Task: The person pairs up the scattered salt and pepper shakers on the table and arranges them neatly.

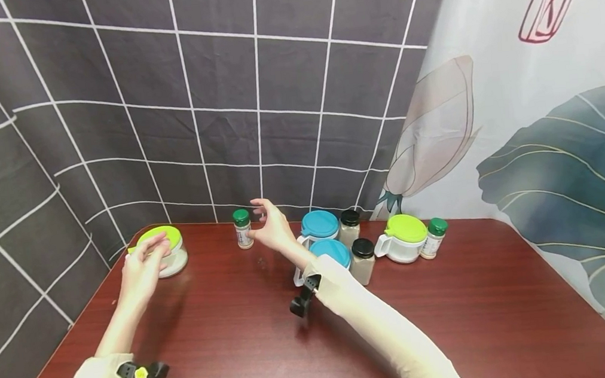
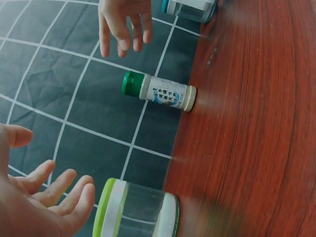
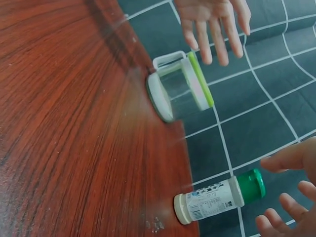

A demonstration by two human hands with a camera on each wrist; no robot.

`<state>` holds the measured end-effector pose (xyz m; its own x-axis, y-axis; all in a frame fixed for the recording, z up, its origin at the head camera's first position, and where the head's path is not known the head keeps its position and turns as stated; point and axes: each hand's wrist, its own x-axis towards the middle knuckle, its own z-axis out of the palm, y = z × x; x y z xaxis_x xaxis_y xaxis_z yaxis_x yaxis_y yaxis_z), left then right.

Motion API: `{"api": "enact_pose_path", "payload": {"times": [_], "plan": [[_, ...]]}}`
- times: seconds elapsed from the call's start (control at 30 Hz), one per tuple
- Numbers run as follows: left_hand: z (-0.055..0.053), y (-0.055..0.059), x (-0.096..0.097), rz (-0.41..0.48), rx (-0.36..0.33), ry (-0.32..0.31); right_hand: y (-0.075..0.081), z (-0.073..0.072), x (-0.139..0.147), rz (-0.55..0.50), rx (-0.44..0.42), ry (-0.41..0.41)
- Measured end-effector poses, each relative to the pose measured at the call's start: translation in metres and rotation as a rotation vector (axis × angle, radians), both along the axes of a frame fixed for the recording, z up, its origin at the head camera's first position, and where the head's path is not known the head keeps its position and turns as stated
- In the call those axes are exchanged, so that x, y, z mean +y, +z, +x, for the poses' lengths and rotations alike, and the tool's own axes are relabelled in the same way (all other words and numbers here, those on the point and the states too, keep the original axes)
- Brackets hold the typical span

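Observation:
At the table's back left stands a clear seasoning jar with a lime-green lid and a white handle. My left hand hovers beside its lid, fingers loosely bent and holding nothing; the right wrist view shows this hand apart from the jar. A small shaker bottle with a green cap and a printed white label stands upright to the jar's right. Close to the bottle's right side is my right hand, its thumb and fingers spread. In the right wrist view the thumb points at the green cap, with a small gap.
Right of the bottle, partly behind my right forearm, stand two blue-lidded jars and two black-capped bottles. Farther right are another lime-lidded jar and another green-capped shaker. A grey tiled-pattern cloth hangs behind the red-brown table.

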<state>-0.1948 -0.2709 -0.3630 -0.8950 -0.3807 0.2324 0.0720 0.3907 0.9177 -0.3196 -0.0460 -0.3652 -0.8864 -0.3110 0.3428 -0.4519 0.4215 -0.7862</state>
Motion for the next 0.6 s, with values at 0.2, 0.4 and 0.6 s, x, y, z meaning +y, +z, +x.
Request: {"api": "enact_pose_path", "payload": {"times": [0.2,0.4,0.6], "plan": [[-0.002,-0.002,-0.005,0.023,0.010,0.035,-0.001,-0.005,-0.004,-0.025,-0.044,-0.004],[-0.007,-0.003,-0.007,0.160,0.098,0.113,-0.004,-0.009,-0.010,-0.044,-0.078,-0.017],[-0.009,-0.004,-0.013,0.261,0.136,0.146,-0.009,-0.010,-0.015,-0.070,-0.093,-0.045]]}}
